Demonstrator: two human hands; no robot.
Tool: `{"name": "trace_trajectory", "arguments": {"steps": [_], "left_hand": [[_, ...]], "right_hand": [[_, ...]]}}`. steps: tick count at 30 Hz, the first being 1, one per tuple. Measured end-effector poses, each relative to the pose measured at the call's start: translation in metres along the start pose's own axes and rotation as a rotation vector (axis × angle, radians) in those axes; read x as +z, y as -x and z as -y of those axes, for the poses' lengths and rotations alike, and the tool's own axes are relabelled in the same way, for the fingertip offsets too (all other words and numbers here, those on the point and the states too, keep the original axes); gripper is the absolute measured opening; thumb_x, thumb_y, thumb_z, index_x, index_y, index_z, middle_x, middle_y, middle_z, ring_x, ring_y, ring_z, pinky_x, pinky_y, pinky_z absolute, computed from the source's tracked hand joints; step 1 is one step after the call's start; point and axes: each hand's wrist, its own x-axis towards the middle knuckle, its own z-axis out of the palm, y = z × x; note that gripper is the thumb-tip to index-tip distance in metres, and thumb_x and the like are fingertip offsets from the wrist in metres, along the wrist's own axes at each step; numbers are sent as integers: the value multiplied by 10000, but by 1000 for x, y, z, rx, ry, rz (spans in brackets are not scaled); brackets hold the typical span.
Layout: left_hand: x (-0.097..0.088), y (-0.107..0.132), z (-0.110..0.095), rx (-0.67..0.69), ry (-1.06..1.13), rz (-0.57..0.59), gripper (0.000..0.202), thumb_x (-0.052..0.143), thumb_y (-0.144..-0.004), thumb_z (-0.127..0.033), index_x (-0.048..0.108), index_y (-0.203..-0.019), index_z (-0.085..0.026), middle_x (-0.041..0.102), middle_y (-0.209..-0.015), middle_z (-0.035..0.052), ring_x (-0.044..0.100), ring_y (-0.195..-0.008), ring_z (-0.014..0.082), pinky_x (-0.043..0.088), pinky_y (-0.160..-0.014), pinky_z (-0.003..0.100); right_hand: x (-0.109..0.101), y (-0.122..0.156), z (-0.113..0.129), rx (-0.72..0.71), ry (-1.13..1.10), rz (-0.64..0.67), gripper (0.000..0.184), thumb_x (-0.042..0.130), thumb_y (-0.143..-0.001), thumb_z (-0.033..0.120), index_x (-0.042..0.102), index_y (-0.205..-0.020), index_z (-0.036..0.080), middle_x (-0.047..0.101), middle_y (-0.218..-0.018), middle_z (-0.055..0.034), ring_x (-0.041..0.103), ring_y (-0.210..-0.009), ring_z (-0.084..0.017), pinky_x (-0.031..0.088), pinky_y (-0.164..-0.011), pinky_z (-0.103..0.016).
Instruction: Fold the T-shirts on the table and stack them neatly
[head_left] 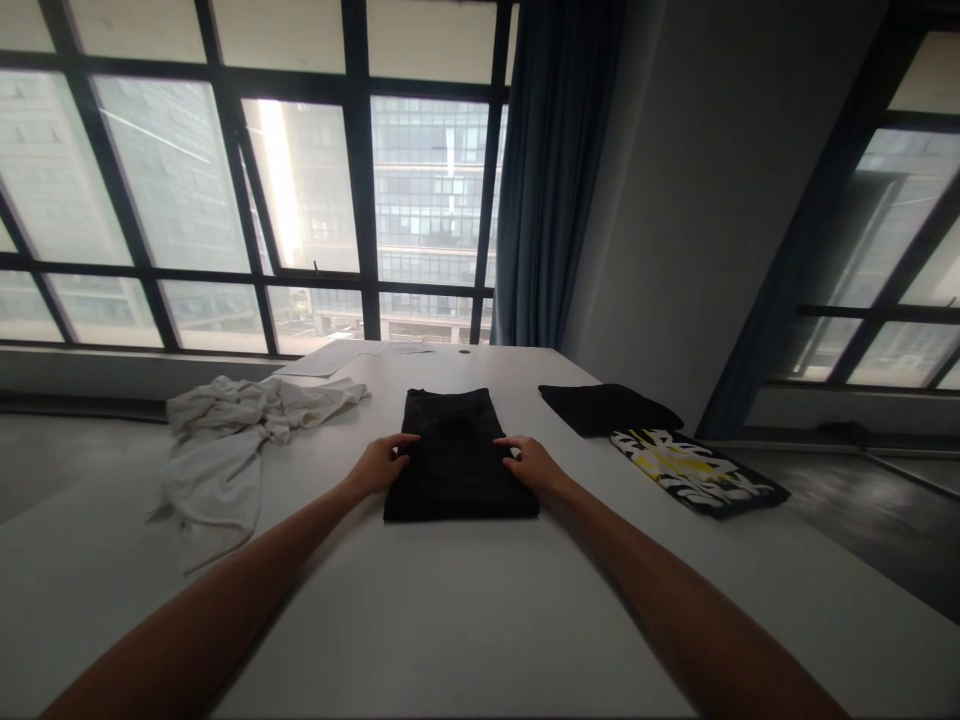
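Observation:
A folded black shirt [459, 470] lies flat in a neat rectangle on the white table [450, 610], straight in front of me. My left hand [381, 465] is at its left edge, with fingertips on the cloth and the thumb a little nearer to me. Opposite it, my right hand [532, 466] grips the right edge in the same way. Both hands sit at about the same height along the sides. The undersides of the fingers are hidden, and the dark cloth shows little detail.
Crumpled white clothing [232, 430] is heaped to the left. On the right are a folded black garment [607, 408] and, overlapping its near side, a dark folded garment with a white and yellow print [697, 470]. Papers [330, 358] lie at the far end, before windows and a blue curtain [551, 180].

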Motion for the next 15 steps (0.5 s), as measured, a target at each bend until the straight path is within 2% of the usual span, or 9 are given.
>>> {"name": "trace_trajectory", "arguments": {"steps": [2,4,5,7,8,10,13,15], "left_hand": [[-3,0,0,101,23,-38,484,528,-821,-235,651,-1286,-184,721,-820,16,585,-621,134,514,-694,283],[-3,0,4,135,27,-79,523,482,-869,-296,577,-1371,-182,718,-786,14,588,-613,141,519,-688,293],[-3,-1,7,129,17,-85,544,475,-878,-319,546,-1399,-181,735,-849,29,609,-640,151,529,-715,308],[0,-2,14,109,-51,-51,572,501,-868,-356,529,-1412,-180,732,-1107,85,672,-813,202,535,-838,360],[1,-3,17,101,-111,-24,576,517,-862,-381,540,-1402,-181,679,-1255,108,674,-953,245,515,-916,397],[1,-3,22,96,-241,15,573,501,-879,-449,561,-1380,-177,529,-1455,123,574,-1214,323,436,-1043,470],[-2,2,25,170,-335,88,606,375,-943,-553,527,-1413,-201,426,-1536,87,426,-1377,317,343,-1131,482],[-4,7,24,248,-345,216,646,320,-957,-602,459,-1465,-228,368,-1570,59,353,-1431,277,281,-1173,449]], "right_hand": [[0,-2,0,-130,-21,-81,439,558,-811,109,676,-1227,180,656,-1239,-97,640,-1030,-201,515,-915,-333],[0,-4,-2,-220,-35,-171,447,519,-854,147,636,-1284,190,631,-1273,-95,620,-1083,-195,509,-933,-327],[1,-5,-4,-225,-22,-199,445,505,-873,167,619,-1303,184,621,-1287,-100,608,-1115,-197,497,-959,-330],[4,-6,-9,-161,59,-197,434,500,-897,207,608,-1314,156,605,-1310,-126,577,-1185,-215,449,-1036,-354],[6,-6,-12,-114,115,-173,434,509,-901,228,606,-1315,141,592,-1329,-141,557,-1222,-231,420,-1070,-369],[8,-5,-16,-37,229,-118,449,533,-904,274,599,-1326,134,551,-1384,-162,509,-1288,-261,375,-1111,-393],[8,1,-16,-37,343,-66,450,521,-922,319,593,-1343,176,498,-1453,-135,476,-1321,-273,364,-1117,-411],[7,6,-14,-84,376,10,430,494,-941,317,594,-1346,212,500,-1465,-97,471,-1328,-261,356,-1122,-417]]}}
